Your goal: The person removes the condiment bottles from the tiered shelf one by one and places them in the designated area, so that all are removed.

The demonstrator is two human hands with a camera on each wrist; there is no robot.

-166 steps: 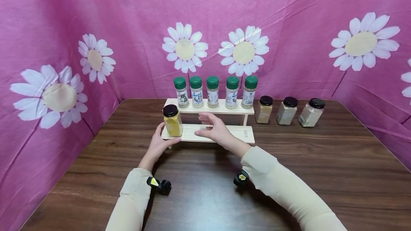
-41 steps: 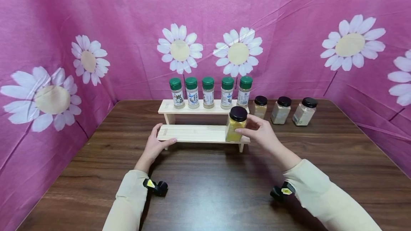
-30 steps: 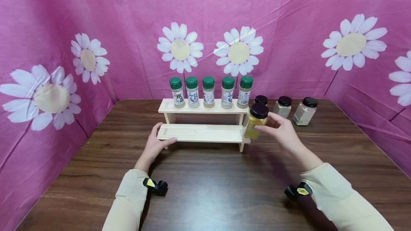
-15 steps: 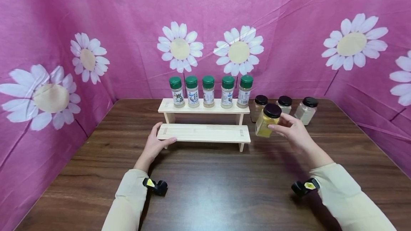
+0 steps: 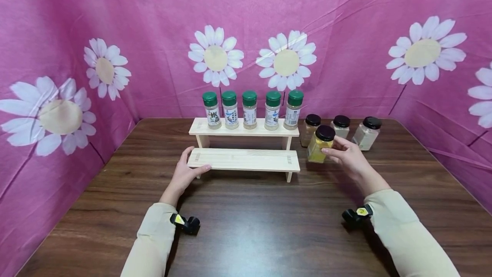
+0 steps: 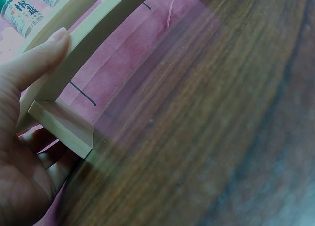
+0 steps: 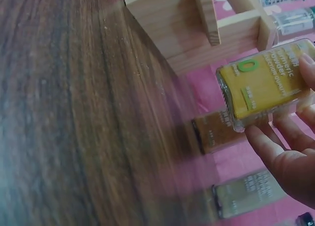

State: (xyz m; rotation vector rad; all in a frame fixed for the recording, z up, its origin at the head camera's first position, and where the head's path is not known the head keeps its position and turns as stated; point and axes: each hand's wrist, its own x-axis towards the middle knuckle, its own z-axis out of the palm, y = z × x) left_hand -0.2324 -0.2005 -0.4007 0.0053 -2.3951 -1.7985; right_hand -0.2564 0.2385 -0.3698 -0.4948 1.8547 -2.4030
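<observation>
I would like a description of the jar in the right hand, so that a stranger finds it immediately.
Find the two-tier wooden rack on the brown table. Just right of the rack, the right hand holds a black-lidded jar. Its bright yellow colour sets it apart from the three brown or pale jars nearby.

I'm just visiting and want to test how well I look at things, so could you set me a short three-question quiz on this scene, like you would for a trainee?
1. How many green-capped bottles stand on the upper shelf?
2. Which colour fills the jar in the right grip? A) Green B) Yellow C) Red
3. True or false: the left grip holds the upper shelf.

Key:
1. Five.
2. B.
3. False; it holds the lower shelf, at its left end.
</observation>
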